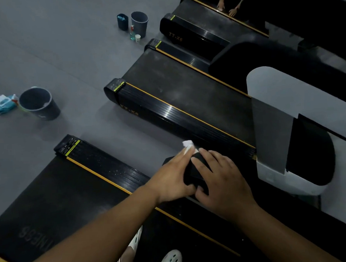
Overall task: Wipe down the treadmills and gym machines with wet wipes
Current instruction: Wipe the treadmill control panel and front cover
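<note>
1. Step in hand: you're wiping the black handrail of the near treadmill.
2. The wet wipe sits on the handrail's far tip, under your left hand. The fingers lie straight and press it down, not pinching. A white corner pokes out past the fingertips.
3. Your right hand lies on the handrail just beside the left, fingers spread over the top. I can't tell if the thumb hooks under.
4. To do it well, use the right hand as a brace only. Wrap the wipe round the tip, then pull it along the handrail toward you in one pass. Cover the underside as well as the top.
5. Refold to a clean face when it greys. That's my judgement, since the belt left of the handrail shows dust specks.
6. A second treadmill, marked TT-X6, sits beyond the handrail, with a grey console housing to the right.
7. The grey floor far left of the handrail holds a dark bin with a wipes pack beside it.
8. Well beyond the handrail are two more bins, a spray bottle and a cup.
9. Another person's hands are on the farthest treadmill.
10. The room is dim, so check your coverage by touch.
</note>
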### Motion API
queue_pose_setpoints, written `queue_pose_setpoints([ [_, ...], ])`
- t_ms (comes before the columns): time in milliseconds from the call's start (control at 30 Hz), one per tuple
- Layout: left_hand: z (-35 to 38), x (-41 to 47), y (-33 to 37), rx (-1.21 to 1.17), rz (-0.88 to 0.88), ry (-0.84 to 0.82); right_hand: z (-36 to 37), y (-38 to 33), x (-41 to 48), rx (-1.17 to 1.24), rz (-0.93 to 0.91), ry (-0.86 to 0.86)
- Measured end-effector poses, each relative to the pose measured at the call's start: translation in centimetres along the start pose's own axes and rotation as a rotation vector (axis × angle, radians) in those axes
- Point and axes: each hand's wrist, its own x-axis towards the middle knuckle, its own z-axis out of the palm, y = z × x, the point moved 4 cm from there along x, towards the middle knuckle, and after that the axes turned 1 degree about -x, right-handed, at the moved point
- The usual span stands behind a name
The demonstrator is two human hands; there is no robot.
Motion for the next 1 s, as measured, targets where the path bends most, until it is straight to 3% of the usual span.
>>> queue_pose_setpoints([
  [167,0.5,-3.2,-1.7,0.059,-0.027,-0.098,0.1,0.2,-0.2,-0.012,-0.005,0.026],
  [400,0.7,-2.4,2.1,0.043,0.058,0.000,0.9,0.9,-0.5,-0.013,0.016,0.041],
  [533,2.0,-6.6,0.3,-0.007,-0.040,0.018,1.0,1.5,-1.3,-0.052,0.011,0.029],
  [700,2.0,-5.1,0.6,-0.052,-0.124,0.114,1.0,1.4,-1.5,-0.064,0.001,0.033],
  [867,3.0,-7.4,-0.8,-0.029,-0.186,0.074,0.9,1.2,-1.6,-0.065,0.018,0.044],
  [1000,1.8,-5.1,2.0,-0.040,-0.124,0.137,0.6,1.1,-1.6,-0.046,0.024,0.050],
])
